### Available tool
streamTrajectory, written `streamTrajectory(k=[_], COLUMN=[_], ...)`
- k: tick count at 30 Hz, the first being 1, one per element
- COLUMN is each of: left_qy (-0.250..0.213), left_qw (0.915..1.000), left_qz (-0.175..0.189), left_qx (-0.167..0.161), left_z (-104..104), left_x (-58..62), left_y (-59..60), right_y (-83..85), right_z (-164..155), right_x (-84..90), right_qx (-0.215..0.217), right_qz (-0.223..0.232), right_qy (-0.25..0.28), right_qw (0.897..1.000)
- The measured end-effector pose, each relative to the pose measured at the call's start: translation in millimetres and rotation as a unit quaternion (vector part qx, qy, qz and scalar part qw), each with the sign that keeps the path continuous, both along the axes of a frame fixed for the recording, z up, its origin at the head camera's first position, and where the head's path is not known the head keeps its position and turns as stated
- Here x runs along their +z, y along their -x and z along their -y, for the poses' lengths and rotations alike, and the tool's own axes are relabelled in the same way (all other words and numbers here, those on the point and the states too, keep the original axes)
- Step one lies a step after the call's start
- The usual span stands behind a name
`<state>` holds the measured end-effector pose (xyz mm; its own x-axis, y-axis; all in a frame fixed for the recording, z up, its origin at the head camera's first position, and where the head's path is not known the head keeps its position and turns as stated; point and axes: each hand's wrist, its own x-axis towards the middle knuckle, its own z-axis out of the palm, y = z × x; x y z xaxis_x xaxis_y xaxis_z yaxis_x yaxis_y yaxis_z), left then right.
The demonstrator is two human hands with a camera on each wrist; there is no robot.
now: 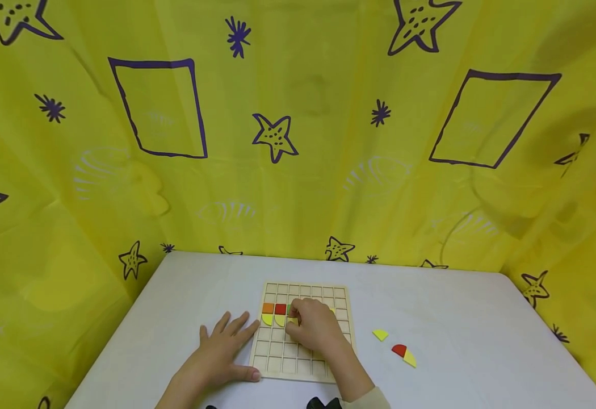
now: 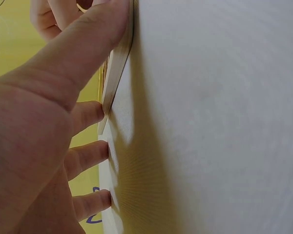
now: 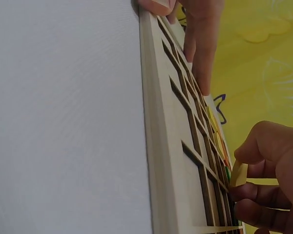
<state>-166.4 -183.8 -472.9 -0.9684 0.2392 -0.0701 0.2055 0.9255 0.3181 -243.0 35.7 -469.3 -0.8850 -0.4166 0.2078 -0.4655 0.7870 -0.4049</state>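
Observation:
A wooden grid board (image 1: pixel 289 365) lies on the table. My left hand (image 1: pixel 218 352) is at its left side, fingers spread, with the thumb touching the near left corner. Over the board's middle, my right hand (image 1: pixel 315 325) pinches a yellow piece (image 3: pixel 239 174) between thumb and fingers, seen in the right wrist view. An orange square (image 1: pixel 268 308) and a red square (image 1: pixel 280 309) sit in one row of cells. Below them are a yellow quarter-circle (image 1: pixel 267 320) and another like it. A green piece is mostly hidden behind my right hand.
Right of the board lie a loose yellow piece (image 1: pixel 380 334) and a red quarter-circle (image 1: pixel 399 350) touching another yellow piece (image 1: pixel 410 359). A white table (image 1: pixel 461 318) supports everything. A yellow patterned curtain (image 1: pixel 318 187) surrounds its back and sides. Dark objects (image 1: pixel 323 403) show at the near edge.

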Motion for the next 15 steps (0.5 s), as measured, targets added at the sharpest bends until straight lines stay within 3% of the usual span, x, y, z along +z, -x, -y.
streamTrajectory(k=[15], left_qy=[-0.004], left_qw=[1.0000], left_qz=[-0.004], left_qx=[-0.004], left_z=[0.1], left_x=[1.0], left_y=[-0.4], right_y=[1.2], right_z=[4.9], right_x=[-1.9], right_qx=[-0.017], right_qz=[-0.009], right_qy=[0.012], right_qw=[1.000])
